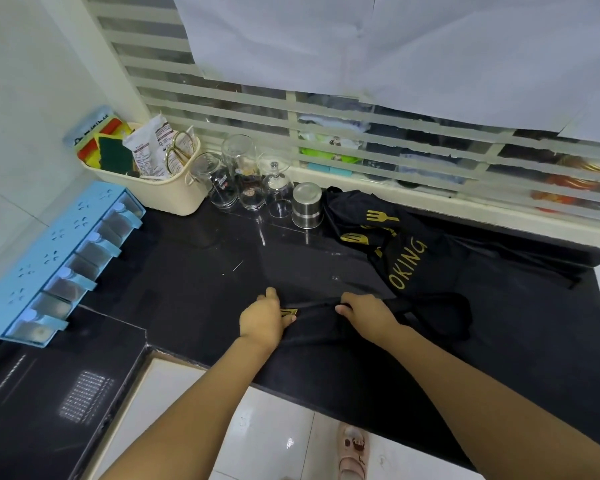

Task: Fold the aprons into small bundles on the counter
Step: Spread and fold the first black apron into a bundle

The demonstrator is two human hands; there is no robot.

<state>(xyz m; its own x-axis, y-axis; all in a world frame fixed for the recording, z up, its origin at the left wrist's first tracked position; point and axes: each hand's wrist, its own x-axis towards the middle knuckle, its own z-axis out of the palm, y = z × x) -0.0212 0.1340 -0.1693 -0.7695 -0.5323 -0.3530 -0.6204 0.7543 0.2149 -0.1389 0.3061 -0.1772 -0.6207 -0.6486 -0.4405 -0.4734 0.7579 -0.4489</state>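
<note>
Near the front edge of the glossy black counter (187,271), I see the left hand (264,318) and right hand (369,313) pinching a black fabric apron (317,329).

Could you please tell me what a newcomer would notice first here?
The left hand and right hand grip a black apron at the near edge of the counter. Behind it, to the right, a second apron shows gold lettering; clear glasses stand by the window.
</note>
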